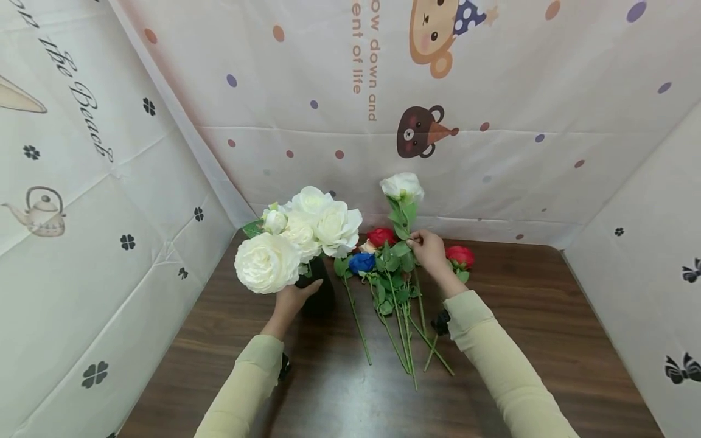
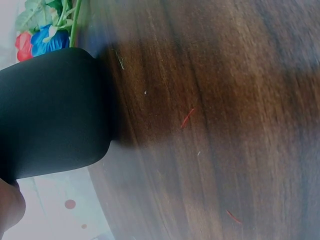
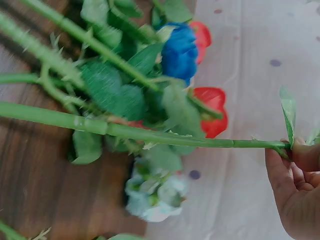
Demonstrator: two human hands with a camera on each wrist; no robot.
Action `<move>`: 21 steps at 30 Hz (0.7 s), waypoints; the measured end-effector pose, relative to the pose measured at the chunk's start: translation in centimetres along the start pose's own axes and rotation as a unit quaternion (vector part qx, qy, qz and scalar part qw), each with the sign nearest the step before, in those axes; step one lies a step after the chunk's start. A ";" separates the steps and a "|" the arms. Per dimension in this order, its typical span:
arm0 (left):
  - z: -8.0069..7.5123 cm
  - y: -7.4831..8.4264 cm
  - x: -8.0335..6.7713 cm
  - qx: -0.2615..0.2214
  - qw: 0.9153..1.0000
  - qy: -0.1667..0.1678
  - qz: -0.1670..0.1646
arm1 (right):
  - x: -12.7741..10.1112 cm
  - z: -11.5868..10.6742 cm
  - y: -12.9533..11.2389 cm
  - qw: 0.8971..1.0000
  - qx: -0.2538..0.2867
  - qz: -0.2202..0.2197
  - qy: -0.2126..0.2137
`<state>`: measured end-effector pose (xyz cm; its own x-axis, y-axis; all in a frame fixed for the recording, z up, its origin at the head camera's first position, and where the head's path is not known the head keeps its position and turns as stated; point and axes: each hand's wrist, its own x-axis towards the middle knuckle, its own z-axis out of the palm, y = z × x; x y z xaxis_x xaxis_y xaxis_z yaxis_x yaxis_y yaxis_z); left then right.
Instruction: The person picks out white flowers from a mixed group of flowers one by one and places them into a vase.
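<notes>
My left hand [image 1: 292, 304] grips a black vase [image 1: 322, 295], the thumb lying across its near side and the other fingers mostly hidden. Large white blooms [image 1: 268, 263] crowd above the vase's mouth. In the left wrist view the vase [image 2: 55, 115] stands on the wood, with a bit of the hand [image 2: 10, 205] at its edge. My right hand [image 1: 431, 252] pinches the green stem of a white rose [image 1: 403, 187], raised upright over the other flowers. The right wrist view shows thumb and fingers of the hand [image 3: 300, 187] closed on that stem [image 3: 200, 142], near a leaf.
Loose flowers lie on the brown table [image 1: 350, 407]: a blue rose [image 1: 362, 263], a red rose [image 1: 381, 236], another red rose [image 1: 461, 257] and several green stems [image 1: 404, 340]. A pale bluish flower [image 3: 155, 197] is among them. Printed cloth [image 1: 328, 134] hangs behind and at both sides.
</notes>
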<state>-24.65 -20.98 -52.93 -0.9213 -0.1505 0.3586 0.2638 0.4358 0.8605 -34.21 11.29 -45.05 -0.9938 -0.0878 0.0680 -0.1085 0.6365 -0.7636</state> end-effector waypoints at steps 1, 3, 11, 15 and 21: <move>0.0 0.0 0.0 -0.001 1.000 0.001 0.001 | -0.1 0.0 -0.3 1.000 0.005 -0.005 0.004; 0.0 -0.1 0.0 0.002 1.000 0.004 0.007 | -0.4 -0.1 -1.0 1.000 0.014 -0.016 0.012; 0.0 -0.3 0.2 0.002 1.000 0.009 0.016 | -1.8 -0.8 -3.2 0.995 0.038 -0.068 0.066; 0.0 -0.1 0.1 0.000 1.000 0.005 0.007 | -2.8 -1.4 -4.3 0.990 0.052 -0.091 0.097; 0.0 -0.1 0.1 0.001 1.000 0.005 0.002 | -4.4 -2.2 -5.6 0.980 0.080 -0.123 0.134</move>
<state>-24.70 -21.04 -52.96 -0.9172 -0.1582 0.3656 0.2669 0.4374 0.8587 -29.34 9.80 -39.71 -0.9106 -0.0049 0.4132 -0.3623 0.4904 -0.7926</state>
